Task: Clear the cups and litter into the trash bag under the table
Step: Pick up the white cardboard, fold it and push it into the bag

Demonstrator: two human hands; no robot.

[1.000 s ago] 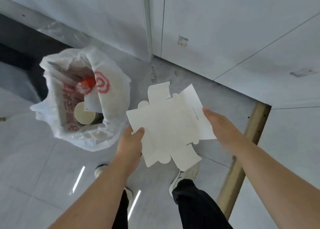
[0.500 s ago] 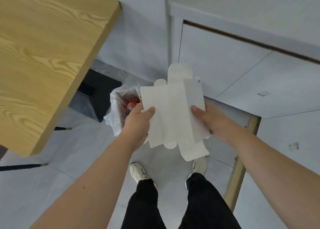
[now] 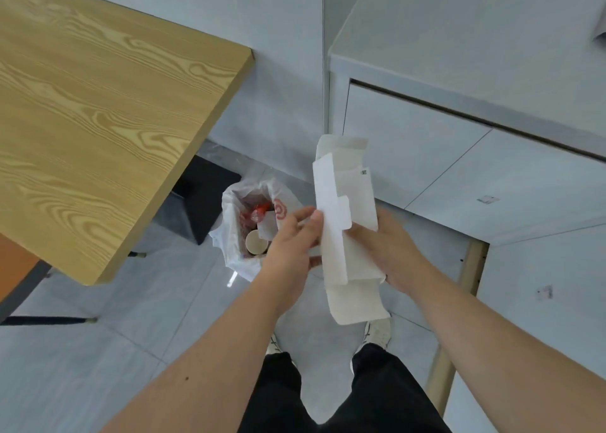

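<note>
Step in hand, as we read it: folding a flattened white carton smaller before it goes in the trash bag. Cups seem dealt with; one paper cup already sits inside the bag among red-printed wrappers.

Carton held upright in front of the body, above the floor, just right of the bag's mouth. One long panel is creased over toward us; a flap hangs loose at the bottom.

Left hand: fingers half curled, thumb and fingertips closed on the carton's left folded edge. Right hand: fingers wrapped round the right side and behind, mostly hidden by the card, so we cannot tell how tight the clasp is, but it does carry the carton.

Bag stands open on the floor by the corner of the wooden table, beside a dark bin.

Next move calls for pressing the fold flat, then swinging left and down over the bag's opening before letting go; the opening is narrow, the carton long.
</note>
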